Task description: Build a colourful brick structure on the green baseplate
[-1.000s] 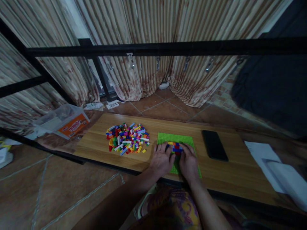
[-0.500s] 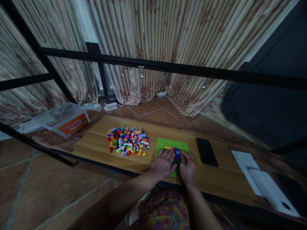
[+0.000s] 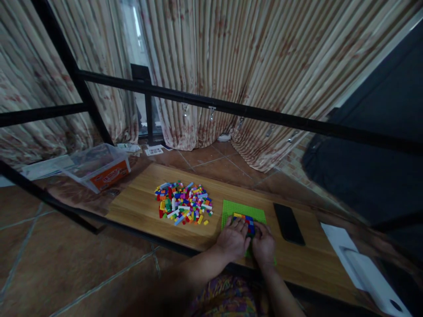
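Brick build (image 3: 251,224) on green baseplate (image 3: 244,206): probably light, stiff, slick plastic, apt to pop apart; best held low by opposite sides. Low, blocky; yellow, orange, blue showing. Left hand (image 3: 233,237), fingers loosely extended, covers its left part; right hand (image 3: 263,245) half-curled at its right edge (whether either pinches a brick, cannot tell). Loose bricks (image 3: 185,204) heaped leftward.

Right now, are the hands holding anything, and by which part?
Left hand lies partly over the bricks on the green baseplate, right hand at their right side; gripping can't be told.
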The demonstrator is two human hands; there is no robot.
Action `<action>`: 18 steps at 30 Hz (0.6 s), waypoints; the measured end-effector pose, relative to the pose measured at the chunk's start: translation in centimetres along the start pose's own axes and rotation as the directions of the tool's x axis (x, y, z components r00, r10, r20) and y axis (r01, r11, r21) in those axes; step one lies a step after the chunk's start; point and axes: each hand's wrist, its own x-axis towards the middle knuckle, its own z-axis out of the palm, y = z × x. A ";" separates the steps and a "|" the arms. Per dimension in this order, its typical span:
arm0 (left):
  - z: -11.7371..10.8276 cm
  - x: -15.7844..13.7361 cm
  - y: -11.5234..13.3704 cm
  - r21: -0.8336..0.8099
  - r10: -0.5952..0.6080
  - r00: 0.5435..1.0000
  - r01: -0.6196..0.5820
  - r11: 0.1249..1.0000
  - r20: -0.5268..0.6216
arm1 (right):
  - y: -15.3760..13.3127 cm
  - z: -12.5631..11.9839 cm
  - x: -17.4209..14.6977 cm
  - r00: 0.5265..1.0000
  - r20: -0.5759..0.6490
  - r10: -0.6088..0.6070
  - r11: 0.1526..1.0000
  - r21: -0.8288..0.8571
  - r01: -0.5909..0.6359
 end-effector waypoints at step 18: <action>-0.6 -0.1 0.2 0.003 -0.002 0.996 0.002 1.000 0.090 | 0.9 -0.2 -0.6 0.996 0.085 0.019 0.998 0.056 -0.024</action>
